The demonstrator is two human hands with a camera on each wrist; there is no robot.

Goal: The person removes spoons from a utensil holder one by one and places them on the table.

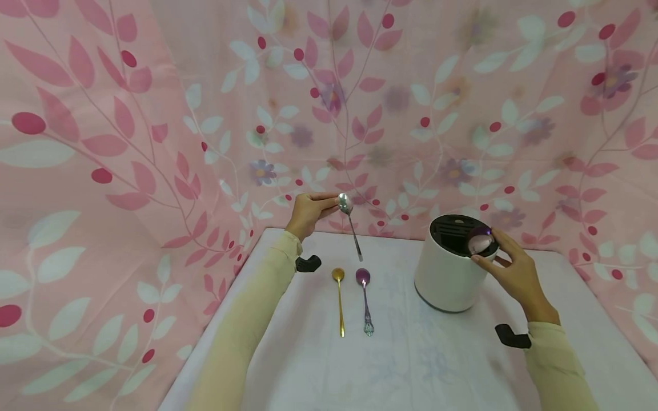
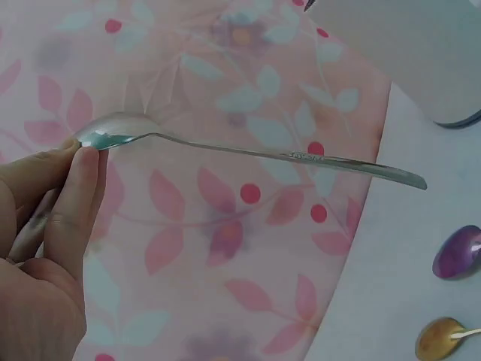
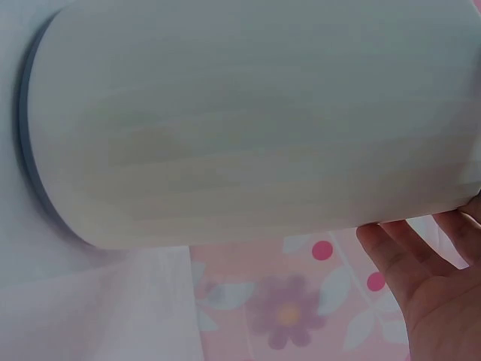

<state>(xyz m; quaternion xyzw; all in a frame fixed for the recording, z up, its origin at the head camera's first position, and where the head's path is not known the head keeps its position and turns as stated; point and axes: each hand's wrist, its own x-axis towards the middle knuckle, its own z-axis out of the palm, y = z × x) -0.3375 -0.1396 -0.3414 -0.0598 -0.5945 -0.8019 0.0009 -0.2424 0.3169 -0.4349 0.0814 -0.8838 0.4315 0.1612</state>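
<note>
Pinching silver spoon (image 1: pixel 346 204) by its bowl, left hand (image 1: pixel 307 213) is left of white holder (image 1: pixel 447 279). Right hand (image 1: pixel 519 279) touches holder, grip unclear; gold spoon (image 1: pixel 340 303), purple spoon (image 1: pixel 366 302) lie left of holder.

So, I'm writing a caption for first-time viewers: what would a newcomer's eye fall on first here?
Probably the pink floral cloth filling the background. Against it, near the middle, the left hand pinches a silver spoon by the bowl, handle slanting down. Then comes the white container, right of centre, the right hand at its rim, with a gold spoon and a purple spoon lying left of it.
</note>
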